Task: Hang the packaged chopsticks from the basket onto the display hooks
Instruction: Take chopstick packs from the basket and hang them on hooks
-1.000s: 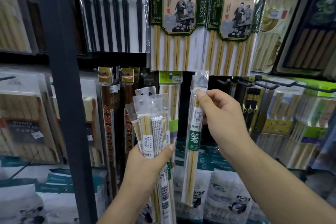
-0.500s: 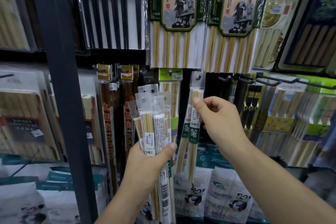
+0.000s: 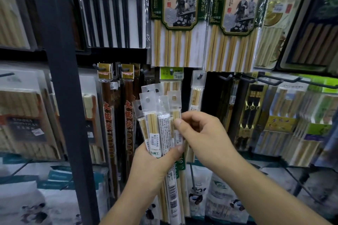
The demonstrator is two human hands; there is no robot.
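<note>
L hand (image 3: 151,166) nearest, low centre: fingers + thumb curled round a fanned bundle of packs (image 3: 159,126), hang-holes up. R hand (image 3: 204,133) just beside it, thumb + fingers pinching the rightmost pack (image 3: 175,104) near its top. Step, I'd judge: pull one pack free. To do it well, slide it straight up so the rest don't spill, hold L grip firm, regrip below the hole. Behind, hook (image 3: 200,75) carries one hung pack (image 3: 196,97); prob. aim there.
</note>
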